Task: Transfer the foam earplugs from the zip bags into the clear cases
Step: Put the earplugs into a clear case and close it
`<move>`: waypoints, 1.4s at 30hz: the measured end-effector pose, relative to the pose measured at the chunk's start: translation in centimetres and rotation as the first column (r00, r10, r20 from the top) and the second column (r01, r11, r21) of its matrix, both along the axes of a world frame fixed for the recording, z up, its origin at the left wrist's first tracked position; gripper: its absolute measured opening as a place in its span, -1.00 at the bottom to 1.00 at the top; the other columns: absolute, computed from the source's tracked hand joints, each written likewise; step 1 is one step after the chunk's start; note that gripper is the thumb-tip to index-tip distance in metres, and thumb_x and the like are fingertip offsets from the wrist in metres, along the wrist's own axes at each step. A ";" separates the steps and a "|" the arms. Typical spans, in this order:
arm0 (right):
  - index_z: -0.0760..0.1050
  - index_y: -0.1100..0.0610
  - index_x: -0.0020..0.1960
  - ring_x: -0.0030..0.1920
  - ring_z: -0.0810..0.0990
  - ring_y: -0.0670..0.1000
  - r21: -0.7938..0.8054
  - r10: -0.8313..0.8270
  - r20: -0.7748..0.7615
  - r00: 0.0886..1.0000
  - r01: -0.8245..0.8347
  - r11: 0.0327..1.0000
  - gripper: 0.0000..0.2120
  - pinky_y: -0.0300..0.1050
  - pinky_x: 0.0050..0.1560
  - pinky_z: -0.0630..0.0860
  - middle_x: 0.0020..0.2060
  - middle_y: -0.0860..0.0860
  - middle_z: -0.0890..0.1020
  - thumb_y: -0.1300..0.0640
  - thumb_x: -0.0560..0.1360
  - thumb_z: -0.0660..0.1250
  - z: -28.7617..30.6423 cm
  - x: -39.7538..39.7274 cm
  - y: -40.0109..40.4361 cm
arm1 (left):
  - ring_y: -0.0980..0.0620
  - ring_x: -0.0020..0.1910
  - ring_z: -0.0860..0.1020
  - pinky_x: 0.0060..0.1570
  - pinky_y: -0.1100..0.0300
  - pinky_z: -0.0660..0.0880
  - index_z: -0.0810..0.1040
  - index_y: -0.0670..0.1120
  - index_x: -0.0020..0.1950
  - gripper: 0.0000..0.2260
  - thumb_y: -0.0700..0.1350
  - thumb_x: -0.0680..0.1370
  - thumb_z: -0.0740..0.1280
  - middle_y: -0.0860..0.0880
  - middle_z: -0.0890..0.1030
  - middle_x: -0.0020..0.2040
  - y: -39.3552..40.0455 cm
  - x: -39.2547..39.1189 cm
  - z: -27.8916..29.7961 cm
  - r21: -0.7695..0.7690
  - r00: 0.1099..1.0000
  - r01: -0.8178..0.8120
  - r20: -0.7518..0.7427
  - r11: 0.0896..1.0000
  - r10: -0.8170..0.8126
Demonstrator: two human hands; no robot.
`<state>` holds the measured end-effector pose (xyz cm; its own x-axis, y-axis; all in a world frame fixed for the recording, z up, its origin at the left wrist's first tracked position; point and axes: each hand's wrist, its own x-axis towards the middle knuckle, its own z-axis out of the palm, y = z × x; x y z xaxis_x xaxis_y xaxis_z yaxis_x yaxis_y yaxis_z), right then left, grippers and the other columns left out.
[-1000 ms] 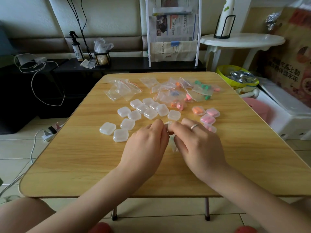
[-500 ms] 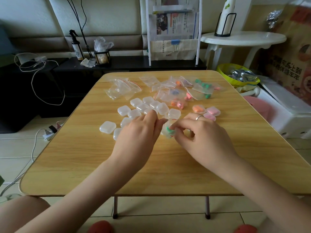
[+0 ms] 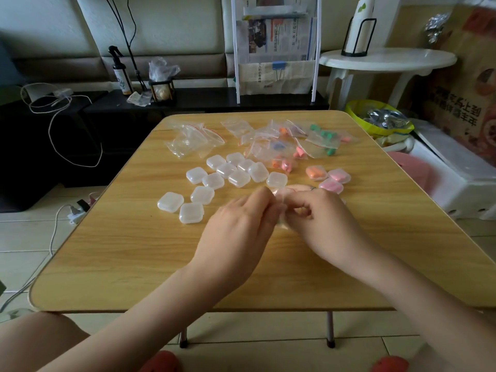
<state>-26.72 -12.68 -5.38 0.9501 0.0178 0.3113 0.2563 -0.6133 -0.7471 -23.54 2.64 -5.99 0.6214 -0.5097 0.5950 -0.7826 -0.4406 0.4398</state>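
Note:
My left hand (image 3: pixel 241 224) and my right hand (image 3: pixel 319 221) meet over the middle of the wooden table (image 3: pixel 128 253). Both pinch a small clear zip bag (image 3: pixel 281 224) between their fingertips; what it holds is hidden. Several empty clear cases (image 3: pixel 236 176) lie just beyond my left hand. To the right lie closed cases, one with orange earplugs (image 3: pixel 315 173) and two with pink earplugs (image 3: pixel 338 175). Zip bags holding green, orange, pink and blue earplugs (image 3: pixel 322 140) are heaped at the far right of the table.
Empty zip bags (image 3: pixel 190 140) lie at the table's far left. Behind the table stand a low black shelf (image 3: pixel 204 99) with a spray bottle (image 3: pixel 120 73), and a newspaper rack (image 3: pixel 276 49). A white round side table (image 3: pixel 386 60) and a yellow bowl (image 3: pixel 378 119) are at the right.
A green earplug showed between my fingertips half a second ago; my fingers now hide it. Both hands have closed in tighter on the clear bag.

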 end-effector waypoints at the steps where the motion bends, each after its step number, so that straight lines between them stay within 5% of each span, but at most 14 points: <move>1: 0.66 -0.03 -0.13 -0.07 0.57 -0.26 0.048 0.002 -0.018 1.000 -0.001 0.999 -0.66 -0.46 -0.08 0.38 -0.12 -0.14 0.64 0.38 0.48 0.27 0.1 0.1 -0.2 | 0.06 -0.32 0.41 -0.31 0.07 0.37 0.38 -0.08 -0.10 -0.78 0.05 0.59 0.13 0.09 0.47 -0.30 0.0 -0.1 0.1 -0.046 0.997 -0.049 -0.054 0.998 0.046; 5: 0.69 0.17 -0.05 0.02 0.52 -0.39 0.220 -0.017 -0.087 0.996 0.036 0.975 -0.68 -0.52 0.03 0.35 -0.03 -0.27 0.65 0.42 0.52 0.19 0.8 0.2 -1.1 | 0.11 -0.24 0.52 -0.25 0.11 0.51 0.37 0.00 -0.02 -0.92 -0.02 0.61 0.18 0.11 0.50 -0.14 0.3 0.4 0.8 -0.224 0.923 -0.224 -0.361 0.949 0.133; 7: 0.68 -0.01 -0.19 0.07 0.53 -0.36 0.349 0.020 -0.103 0.994 0.017 0.937 -0.61 -0.38 0.13 0.42 0.03 -0.31 0.64 0.37 0.54 0.21 1.1 0.2 -1.2 | 0.15 -0.20 0.58 -0.27 0.20 0.56 0.40 0.00 0.09 -0.91 -0.04 0.61 0.19 0.09 0.51 -0.03 0.4 1.0 1.0 -0.250 0.853 -0.250 -0.514 0.935 0.091; 11: 0.58 -0.26 -0.38 0.08 0.37 -0.57 0.490 0.151 -0.074 0.986 -0.096 0.867 -0.49 -0.59 0.01 0.35 0.18 -0.25 0.58 0.30 0.53 0.30 1.5 0.0 -0.9 | 0.05 -0.13 0.67 -0.18 0.19 0.62 0.48 -0.13 0.18 -0.82 -0.15 0.60 0.25 -0.08 0.63 0.00 0.0 1.3 1.5 -0.398 0.593 -0.219 -0.780 0.891 -0.202; 15: 0.63 -0.27 -0.23 0.30 0.43 -0.24 0.486 0.146 -0.047 0.988 -0.106 0.868 -0.65 -0.19 0.25 0.46 0.21 -0.22 0.57 0.21 0.48 0.38 1.1 0.3 -1.1 | 0.04 -0.19 0.67 -0.17 0.25 0.60 0.54 -0.17 0.05 -0.88 -0.30 0.53 0.32 -0.12 0.66 -0.13 0.3 1.6 1.6 -0.506 0.527 -0.257 -0.788 0.824 -0.320; 20: 0.63 -0.21 -0.11 0.06 0.58 -0.25 0.424 0.111 -0.044 0.993 -0.082 0.902 -0.65 -0.35 -0.02 0.51 -0.05 -0.38 0.62 0.27 0.51 0.34 0.6 0.5 -1.4 | 0.07 -0.24 0.62 -0.17 0.27 0.56 0.56 -0.16 -0.05 -0.86 -0.29 0.43 0.42 -0.06 0.62 -0.22 0.8 2.2 1.4 -0.527 0.527 -0.233 -0.775 0.817 -0.350; 24: 0.49 -0.11 0.24 0.22 0.52 -0.22 0.356 0.161 -0.063 0.985 -0.129 0.925 -0.54 -0.29 0.16 0.50 0.16 -0.24 0.58 0.37 0.52 0.29 0.6 0.4 -1.4 | 0.09 -0.30 0.59 -0.19 0.27 0.55 0.48 -0.14 -0.18 -0.83 -0.26 0.37 0.46 -0.02 0.59 -0.33 0.7 2.2 1.3 -0.523 0.536 -0.189 -0.764 0.831 -0.359; 27: 0.46 -0.17 0.21 0.04 0.60 -0.22 0.420 0.200 -0.075 0.977 -0.151 0.895 -0.53 -0.33 -0.04 0.54 0.11 -0.25 0.59 0.37 0.53 0.27 0.8 0.2 -1.2 | 0.06 -0.30 0.61 -0.19 0.25 0.57 0.45 -0.16 -0.16 -0.84 -0.28 0.42 0.43 -0.05 0.63 -0.33 0.6 2.1 1.3 -0.530 0.527 -0.182 -0.764 0.828 -0.373; 30: 0.48 -0.19 0.17 -0.09 0.66 -0.03 0.412 0.169 -0.110 0.979 -0.110 0.905 -0.65 -0.18 -0.01 0.59 0.00 -0.10 0.65 0.25 0.58 0.23 0.9 0.2 -1.1 | 0.02 -0.25 0.65 -0.20 0.26 0.59 0.43 -0.17 -0.10 -0.86 -0.34 0.47 0.36 -0.13 0.66 -0.26 0.7 2.1 1.5 -0.572 0.454 -0.220 -0.777 0.790 -0.436; 35: 0.52 -0.04 0.06 -0.25 0.63 -0.14 0.370 0.130 -0.081 0.988 -0.091 0.924 -0.82 -0.29 -0.20 0.54 -0.12 -0.39 0.60 0.20 0.55 0.29 0.6 0.5 -1.4 | 0.07 -0.31 0.60 -0.24 0.29 0.56 0.40 -0.11 -0.17 -0.76 -0.38 0.38 0.39 -0.09 0.57 -0.25 0.7 2.7 1.3 -0.646 0.357 -0.288 -0.757 0.707 -0.547; 38: 0.51 -0.07 0.09 -0.27 0.62 -0.14 0.414 0.146 -0.065 0.987 -0.107 0.904 -0.77 -0.29 -0.22 0.53 -0.17 -0.20 0.66 0.11 0.45 0.36 0.5 0.4 -1.1 | 0.08 -0.34 0.56 -0.26 0.30 0.55 0.39 -0.11 -0.23 -0.75 -0.31 0.28 0.42 -0.09 0.49 -0.26 0.6 2.6 1.2 -0.660 0.331 -0.219 -0.743 0.719 -0.581; 42: 0.49 -0.11 0.22 -0.19 0.61 -0.09 0.448 0.221 -0.080 0.972 -0.163 0.879 -0.61 -0.20 -0.13 0.56 0.01 -0.08 0.65 0.25 0.48 0.36 0.3 0.3 -1.1 | 0.04 -0.30 0.59 -0.20 0.26 0.57 0.41 -0.15 -0.20 -0.78 -0.30 0.29 0.42 -0.08 0.59 -0.29 0.5 2.2 0.8 -0.642 0.345 -0.147 -0.746 0.753 -0.569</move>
